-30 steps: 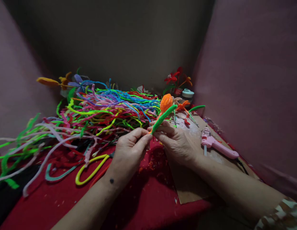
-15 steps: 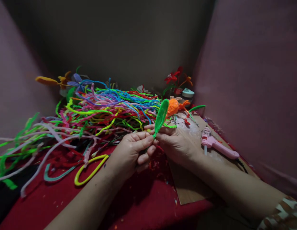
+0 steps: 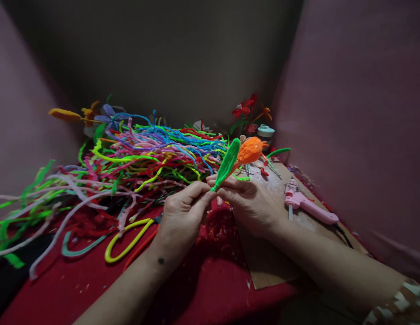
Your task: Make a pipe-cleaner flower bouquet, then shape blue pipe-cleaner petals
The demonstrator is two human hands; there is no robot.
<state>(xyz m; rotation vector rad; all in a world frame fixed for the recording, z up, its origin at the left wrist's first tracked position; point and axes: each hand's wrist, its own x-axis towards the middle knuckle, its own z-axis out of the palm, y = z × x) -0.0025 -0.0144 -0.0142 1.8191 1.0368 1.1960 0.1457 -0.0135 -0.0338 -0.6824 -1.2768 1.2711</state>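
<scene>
Left hand (image 3: 181, 216): pinching base of fuzzy green pipe-cleaner leaf (image 3: 226, 163).
Right hand (image 3: 250, 203): gripping the leaf's stem, orange woven bud (image 3: 249, 151) just beyond leaf.

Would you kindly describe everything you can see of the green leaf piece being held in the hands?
The green leaf piece is a fuzzy, bright green pipe-cleaner shape, long and narrow with a rounded top, tapering to its lower end. It stands tilted, top leaning up and right. Its lower end is pinched between the fingertips of the left hand and the right hand. Its upper part lies right beside the orange flower bud; whether they touch cannot be told. It is raised above the red cloth.
</scene>
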